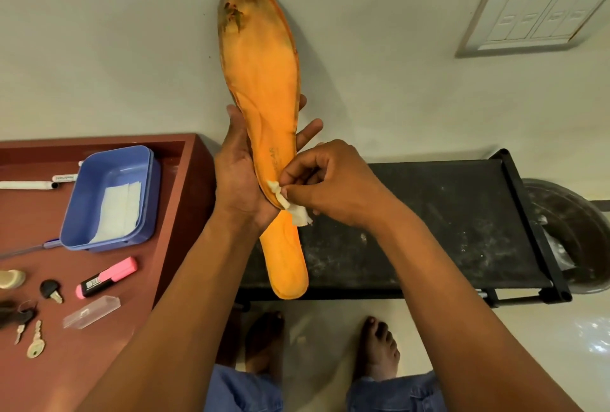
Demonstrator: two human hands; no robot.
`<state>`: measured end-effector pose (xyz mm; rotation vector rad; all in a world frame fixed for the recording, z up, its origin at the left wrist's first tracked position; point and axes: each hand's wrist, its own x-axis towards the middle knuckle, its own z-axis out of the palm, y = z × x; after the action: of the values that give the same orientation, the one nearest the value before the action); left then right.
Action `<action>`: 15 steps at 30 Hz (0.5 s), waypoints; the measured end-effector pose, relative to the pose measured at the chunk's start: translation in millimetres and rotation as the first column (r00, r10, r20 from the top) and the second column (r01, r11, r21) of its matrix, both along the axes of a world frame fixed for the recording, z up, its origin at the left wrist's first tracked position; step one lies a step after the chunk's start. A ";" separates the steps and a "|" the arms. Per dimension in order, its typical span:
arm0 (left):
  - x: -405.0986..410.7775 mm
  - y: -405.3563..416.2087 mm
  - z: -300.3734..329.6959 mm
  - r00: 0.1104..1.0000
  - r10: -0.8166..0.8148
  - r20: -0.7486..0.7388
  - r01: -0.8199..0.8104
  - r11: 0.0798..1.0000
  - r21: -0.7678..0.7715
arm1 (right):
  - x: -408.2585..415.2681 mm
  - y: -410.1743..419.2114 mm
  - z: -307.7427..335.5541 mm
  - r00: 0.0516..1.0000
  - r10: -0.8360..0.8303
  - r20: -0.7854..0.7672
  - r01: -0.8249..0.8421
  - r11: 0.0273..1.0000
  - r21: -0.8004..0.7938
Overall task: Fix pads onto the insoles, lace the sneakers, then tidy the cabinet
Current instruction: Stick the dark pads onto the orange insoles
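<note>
Orange insole [260, 81] in left hand [236, 177]; right hand [333, 184] pinches white pad [290, 205].

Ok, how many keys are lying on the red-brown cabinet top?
3, all near its front left: a black-headed key beside the pink highlighter, a brass key at the front, and a small key on a dark fob; others may lie beyond the frame's left edge.

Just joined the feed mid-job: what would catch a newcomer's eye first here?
The orange insole, held upright mid-frame against the wall, its top end stained dark. The left hand grips its middle while the right hand pinches a crumpled white pad against its edge. To the left, a blue tray holding white sheets sits on the red-brown cabinet, with a pink highlighter and keys nearby.
</note>
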<state>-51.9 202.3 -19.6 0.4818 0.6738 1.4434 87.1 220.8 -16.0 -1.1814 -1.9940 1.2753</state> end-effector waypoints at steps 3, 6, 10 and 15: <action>7.7 -1.5 -0.2 0.999 -0.024 -0.038 0.024 1.000 -0.008 | 3.3 -0.3 0.6 1.000 -0.025 0.007 0.025 1.000 0.016; 15.7 -1.8 -3.2 0.996 0.009 -0.090 -0.010 1.000 -0.012 | -4.4 -5.6 -5.9 0.986 -0.163 -0.030 0.166 0.973 0.159; 20.5 0.8 -9.3 0.992 0.045 -0.116 -0.042 0.999 0.031 | -12.9 -7.3 -11.5 0.935 -0.336 -0.116 0.355 0.865 0.354; 24.2 1.1 -11.3 0.982 0.023 -0.190 -0.017 0.999 0.032 | -7.8 -3.1 -8.3 0.919 -0.368 -0.142 0.395 0.862 0.319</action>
<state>-27.7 203.3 -31.0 0.6439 0.8121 1.4393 79.3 217.8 -24.3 -1.2502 -1.7209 0.7270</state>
